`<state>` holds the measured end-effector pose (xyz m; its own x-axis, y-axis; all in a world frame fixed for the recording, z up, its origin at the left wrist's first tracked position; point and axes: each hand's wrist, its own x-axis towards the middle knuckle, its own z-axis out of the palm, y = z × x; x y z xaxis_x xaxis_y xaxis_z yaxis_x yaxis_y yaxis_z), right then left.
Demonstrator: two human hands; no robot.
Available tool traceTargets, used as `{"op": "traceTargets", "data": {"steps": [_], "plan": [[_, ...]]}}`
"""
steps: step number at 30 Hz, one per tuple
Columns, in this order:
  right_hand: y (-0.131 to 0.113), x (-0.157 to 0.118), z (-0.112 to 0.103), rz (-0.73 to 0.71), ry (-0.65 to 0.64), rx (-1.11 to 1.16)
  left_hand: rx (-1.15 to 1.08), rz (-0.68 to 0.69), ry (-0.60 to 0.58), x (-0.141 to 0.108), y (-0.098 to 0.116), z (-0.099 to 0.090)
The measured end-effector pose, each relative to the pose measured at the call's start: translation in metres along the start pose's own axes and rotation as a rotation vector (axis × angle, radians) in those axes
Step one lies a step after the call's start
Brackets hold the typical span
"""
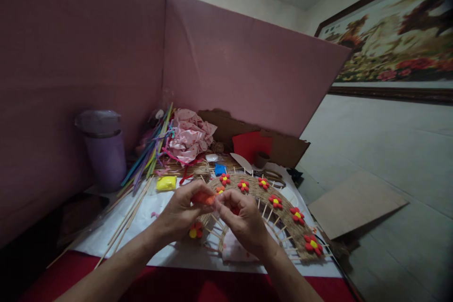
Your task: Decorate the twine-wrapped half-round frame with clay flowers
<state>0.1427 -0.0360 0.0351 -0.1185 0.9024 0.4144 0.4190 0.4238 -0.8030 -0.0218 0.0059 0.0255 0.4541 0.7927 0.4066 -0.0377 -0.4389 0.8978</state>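
Note:
My left hand [182,210] pinches a lump of orange clay [203,198] between thumb and fingers. Close against it, my right hand [242,217] has its thumb and forefinger pressed together at the lump's right end. A bit of red shows inside the curled fingers of my right hand. Beneath both hands lies an arch wound with twine [260,192], with thin sticks poking out of it. Several red flowers with yellow centres [276,201] sit along the arch. Part of the arch is hidden behind my hands.
A yellow packet [166,183] and a blue packet [220,169] lie beyond my hands. Thin sticks [127,217] cross the white sheet [152,245] at left, near a purple bin [106,155]. Scissors [276,177], crumpled pink cloth [191,134] and cardboard [290,151] are at the back.

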Motion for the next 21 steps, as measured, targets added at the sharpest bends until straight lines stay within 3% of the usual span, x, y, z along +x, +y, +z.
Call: {"op": "traceTargets", "data": {"steps": [5,10,14,21], "plan": [[0.002,0.002,0.002,0.013,0.148,0.072,-0.204,-0.100,0.064,0.003,0.007,0.002],[0.008,0.008,0.001,0.121,0.268,0.451,-0.323,-0.160,0.111,0.005,0.010,0.001],[0.009,0.011,-0.003,0.188,0.238,0.736,-0.318,-0.163,0.130,0.006,0.008,-0.002],[-0.002,0.007,0.000,0.236,0.182,0.634,-0.322,-0.179,0.123,0.006,0.006,-0.004]]}}
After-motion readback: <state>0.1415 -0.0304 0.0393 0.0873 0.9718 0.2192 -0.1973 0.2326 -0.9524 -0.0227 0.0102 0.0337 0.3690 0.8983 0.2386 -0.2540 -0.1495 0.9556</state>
